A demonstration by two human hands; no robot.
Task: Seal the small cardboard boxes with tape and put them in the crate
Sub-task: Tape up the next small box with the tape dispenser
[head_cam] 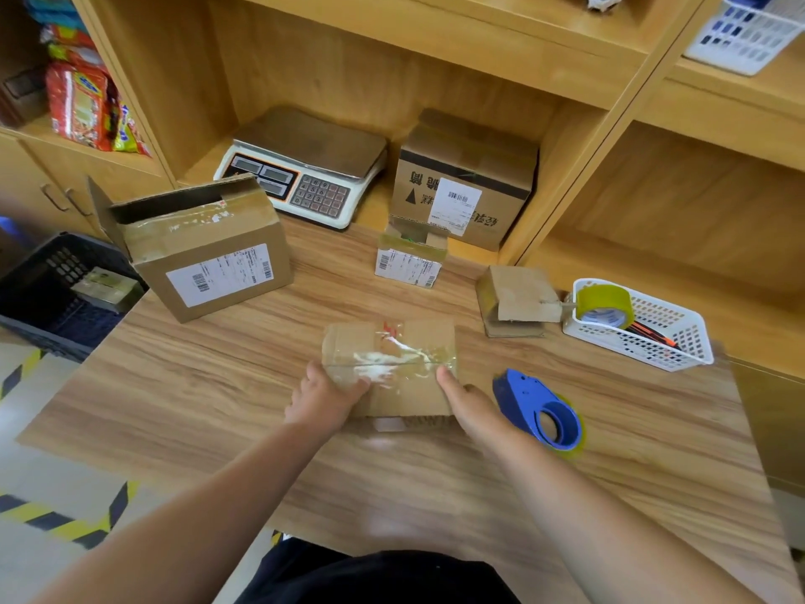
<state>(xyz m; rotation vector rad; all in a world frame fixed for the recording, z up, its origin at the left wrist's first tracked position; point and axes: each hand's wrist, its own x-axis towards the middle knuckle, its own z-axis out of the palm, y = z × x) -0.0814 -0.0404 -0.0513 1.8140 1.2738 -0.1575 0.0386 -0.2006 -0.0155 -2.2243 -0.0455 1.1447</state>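
**Two-handed hold on a taped box.** The left hand (324, 398) clasps the near-left corner of the small cardboard box (418, 398), with the thumb laid on its top. The right hand (470, 407) holds the right end, one digit pressing on the top edge; its other fingers are hidden. The box lies flat at the middle of the table (218, 385). A strip of clear tape (392, 368), visibly wrinkled, runs across its top seam. A blue tape dispenser (540, 411) lies just beside the right hand. The dark crate (39, 298) stands off the table's left edge and already holds one box (106, 285). A larger open carton (204, 250) sits between it and the hands. Two more small boxes (409, 261) (516, 298) wait behind, untaped flaps showing.

Probable faults:
- The creased tape may bond poorly, so a flap could lift once the box is raised.
- A sweep leftward could clip the open carton.
- The right wrist could nudge the dispenser.
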